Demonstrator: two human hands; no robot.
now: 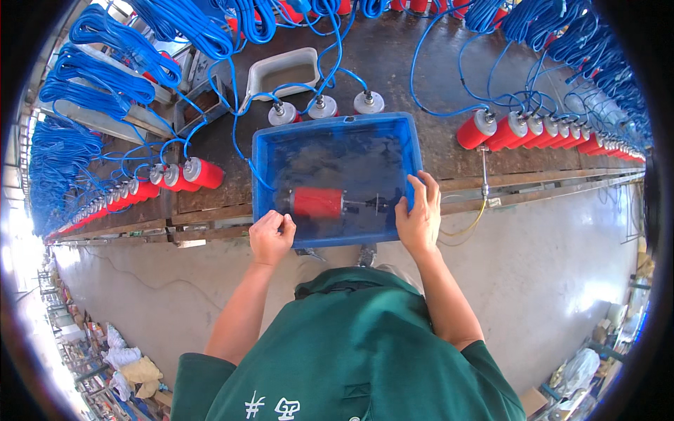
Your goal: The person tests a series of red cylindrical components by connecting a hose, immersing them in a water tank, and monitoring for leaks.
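Head view, red cylinder: a short red cylindrical unit (pixel 317 202) lies on its side inside the blue plastic tub (pixel 335 123), near the tub's front wall, apparently under shallow water; a thin dark rod with small fittings (pixel 372 204) sticks out of its right end.
Head view, tub: rectangular, blue, standing at the near edge of the dark workbench (pixel 393 63), its front overhanging toward the person.
Left hand: the left hand (pixel 271 237) is curled shut over the tub's front rim at the left corner, fingers folded on the wall.
Right hand: the right hand (pixel 419 214) grips the tub's right front corner, fingers spread over the rim and partly inside, close to the rod's tip.
Hidden or unclear: the water blurs the tub floor; whether the right fingertips touch the rod cannot be told; the green shirt (pixel 351 344) covers the person's lower body and the floor beneath.
Surroundings: three white-capped units (pixel 324 107) stand just behind the tub; rows of red cylinders (pixel 533 130) with blue cables (pixel 112 70) line the bench on both sides; a white tray (pixel 283 71) sits further back.
Edges and room: the bench's front edge runs left and right of the tub; the pale concrete floor (pixel 547 266) lies open on both sides of the person.
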